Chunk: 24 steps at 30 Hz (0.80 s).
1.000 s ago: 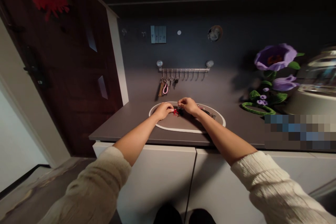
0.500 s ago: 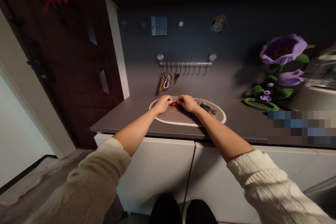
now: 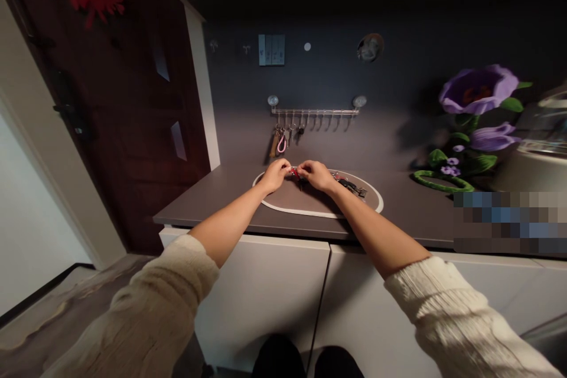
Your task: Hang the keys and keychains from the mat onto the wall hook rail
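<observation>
My left hand and my right hand meet above an oval white-rimmed tray on the dark countertop. Both pinch a small red and black key set between their fingertips, held a little above the tray floor. More keys lie in the tray just right of my right wrist. On the wall behind hangs a metal hook rail with a few key sets on its left hooks.
A dark wooden door stands at the left. Purple knitted flowers with a green loop sit at the right on the counter, beside a pale rounded appliance. White cabinet doors lie below the counter edge.
Both hands have lifted slightly from the tray floor with the red key set pinched between them. The view has shifted a little.
</observation>
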Available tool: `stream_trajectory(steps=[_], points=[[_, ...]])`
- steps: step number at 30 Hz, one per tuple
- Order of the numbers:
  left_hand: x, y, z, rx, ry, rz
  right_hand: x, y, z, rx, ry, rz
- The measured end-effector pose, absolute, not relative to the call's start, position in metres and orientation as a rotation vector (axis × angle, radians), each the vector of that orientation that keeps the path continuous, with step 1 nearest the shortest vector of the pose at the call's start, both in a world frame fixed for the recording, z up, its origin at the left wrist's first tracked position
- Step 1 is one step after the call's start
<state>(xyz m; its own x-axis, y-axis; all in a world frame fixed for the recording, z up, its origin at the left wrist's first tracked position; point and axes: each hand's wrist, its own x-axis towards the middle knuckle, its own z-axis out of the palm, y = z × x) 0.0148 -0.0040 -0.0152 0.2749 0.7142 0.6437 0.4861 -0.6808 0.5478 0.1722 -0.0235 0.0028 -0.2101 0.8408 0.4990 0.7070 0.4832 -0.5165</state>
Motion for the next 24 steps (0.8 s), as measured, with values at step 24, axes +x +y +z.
stream_trajectory(steps=[24], points=[[0.018, -0.004, -0.015, 2.069, 0.963, 1.514, 0.173, -0.007, -0.005, -0.979, -1.712, 0.518]])
